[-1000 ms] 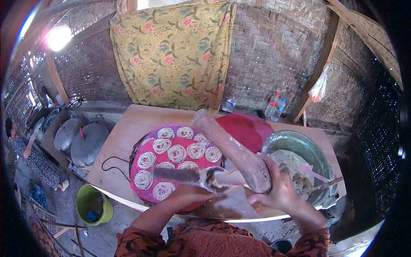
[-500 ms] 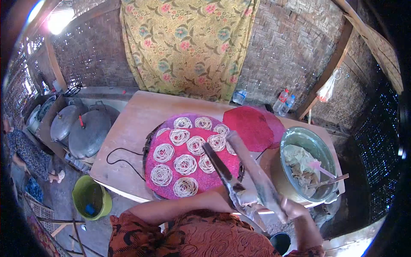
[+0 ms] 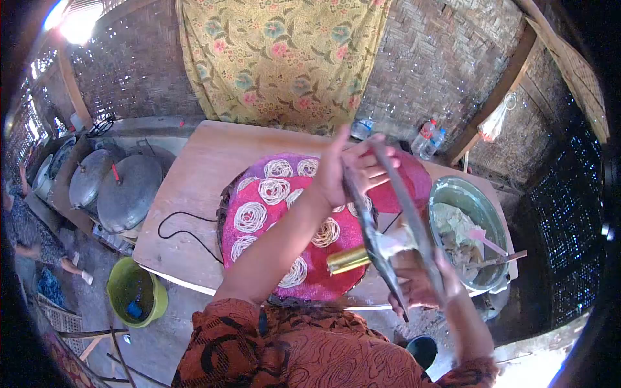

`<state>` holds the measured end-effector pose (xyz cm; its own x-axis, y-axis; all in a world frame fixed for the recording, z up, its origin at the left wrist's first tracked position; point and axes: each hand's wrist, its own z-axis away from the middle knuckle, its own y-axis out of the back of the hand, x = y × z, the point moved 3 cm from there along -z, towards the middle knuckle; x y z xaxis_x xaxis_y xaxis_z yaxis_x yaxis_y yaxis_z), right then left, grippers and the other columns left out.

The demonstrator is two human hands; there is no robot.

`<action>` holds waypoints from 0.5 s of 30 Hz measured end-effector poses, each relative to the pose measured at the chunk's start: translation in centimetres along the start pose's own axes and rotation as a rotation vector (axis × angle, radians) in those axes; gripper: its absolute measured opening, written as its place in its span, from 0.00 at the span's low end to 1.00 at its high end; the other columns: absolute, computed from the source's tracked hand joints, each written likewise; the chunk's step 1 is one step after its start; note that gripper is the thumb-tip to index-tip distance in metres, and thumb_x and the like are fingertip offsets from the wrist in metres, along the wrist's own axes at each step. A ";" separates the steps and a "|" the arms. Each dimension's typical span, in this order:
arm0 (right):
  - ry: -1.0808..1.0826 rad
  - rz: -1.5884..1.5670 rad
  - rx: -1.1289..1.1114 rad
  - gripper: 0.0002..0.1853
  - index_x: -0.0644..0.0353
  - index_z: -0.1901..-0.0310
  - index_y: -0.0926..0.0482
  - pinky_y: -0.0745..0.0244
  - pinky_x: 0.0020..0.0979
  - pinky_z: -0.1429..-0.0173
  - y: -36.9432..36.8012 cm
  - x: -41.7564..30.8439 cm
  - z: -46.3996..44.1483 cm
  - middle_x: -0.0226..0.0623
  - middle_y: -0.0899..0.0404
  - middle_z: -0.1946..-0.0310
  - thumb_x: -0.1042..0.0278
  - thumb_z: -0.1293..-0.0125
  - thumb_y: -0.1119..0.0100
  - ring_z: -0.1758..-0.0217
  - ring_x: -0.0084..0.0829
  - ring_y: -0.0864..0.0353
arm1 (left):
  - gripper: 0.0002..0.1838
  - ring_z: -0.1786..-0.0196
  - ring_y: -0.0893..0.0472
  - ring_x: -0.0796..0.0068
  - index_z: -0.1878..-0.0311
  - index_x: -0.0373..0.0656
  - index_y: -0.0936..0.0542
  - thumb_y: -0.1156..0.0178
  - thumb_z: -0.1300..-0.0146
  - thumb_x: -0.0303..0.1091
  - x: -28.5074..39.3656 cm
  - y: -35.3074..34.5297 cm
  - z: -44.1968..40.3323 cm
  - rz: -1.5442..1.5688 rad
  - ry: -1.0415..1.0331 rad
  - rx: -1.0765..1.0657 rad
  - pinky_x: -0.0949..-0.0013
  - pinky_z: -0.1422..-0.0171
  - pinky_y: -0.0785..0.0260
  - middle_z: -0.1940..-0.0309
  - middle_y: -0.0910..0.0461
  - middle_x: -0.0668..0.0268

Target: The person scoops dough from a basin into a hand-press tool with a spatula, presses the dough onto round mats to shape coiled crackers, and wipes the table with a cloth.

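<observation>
A wooden press with two long handles (image 3: 367, 223) is held upright over the table's front edge, a brass-coloured cylinder (image 3: 347, 259) sticking out to its left. My left hand (image 3: 352, 169) is at the upper end of the handles, its fingers curled round one of them. Lower down, my right hand (image 3: 420, 278) grips the press near its lower end; some of its fingers are behind the wood. Left of the press, white noodle-like coils (image 3: 250, 216) lie on a round tray with pink and purple cloth (image 3: 323, 281).
A green tub (image 3: 498, 226) of pale dough with a pink utensil and a stick stands at the right. Bottles (image 3: 425, 137) are behind. Lidded pots (image 3: 129, 194), a green bucket (image 3: 155, 299) and another person (image 3: 32, 220) are at the left.
My left hand has risen from beneath the press to the handles' upper end. The press has turned more upright, and its brass-coloured cylinder now shows. The person at the left has shifted.
</observation>
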<state>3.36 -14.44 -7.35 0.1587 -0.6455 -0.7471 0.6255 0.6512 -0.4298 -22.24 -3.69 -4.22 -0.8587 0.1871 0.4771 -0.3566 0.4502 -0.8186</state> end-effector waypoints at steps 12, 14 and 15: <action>-0.146 0.387 0.311 0.41 0.66 0.43 0.31 0.21 0.38 0.63 -2.7 -3.4 -2.7 0.47 0.22 0.61 0.28 0.34 0.63 0.67 0.38 0.19 | 0.33 0.57 0.25 0.56 0.55 0.42 0.25 0.61 0.34 0.67 0.0 9.3 2.5 0.427 -0.263 0.025 0.58 0.47 0.32 0.64 0.22 0.57; -0.136 0.405 0.260 0.42 0.66 0.43 0.31 0.22 0.36 0.63 -4.0 -4.0 -2.8 0.46 0.22 0.62 0.27 0.34 0.63 0.67 0.37 0.19 | 0.31 0.58 0.25 0.57 0.55 0.45 0.26 0.58 0.35 0.67 1.9 8.0 3.2 0.420 -0.343 0.081 0.58 0.47 0.31 0.66 0.23 0.58; -0.123 0.423 0.211 0.42 0.66 0.43 0.31 0.22 0.35 0.64 -4.7 -4.3 -2.7 0.45 0.22 0.63 0.27 0.34 0.63 0.67 0.36 0.18 | 0.31 0.58 0.25 0.57 0.55 0.45 0.26 0.58 0.35 0.67 2.1 7.2 3.8 0.421 -0.345 0.085 0.58 0.47 0.31 0.66 0.23 0.58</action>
<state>-2.30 -13.61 -3.49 0.5131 -0.3926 -0.7633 0.6259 0.7796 0.0197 -28.01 -3.38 -10.28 -0.9993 0.0319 -0.0179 0.0273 0.3234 -0.9459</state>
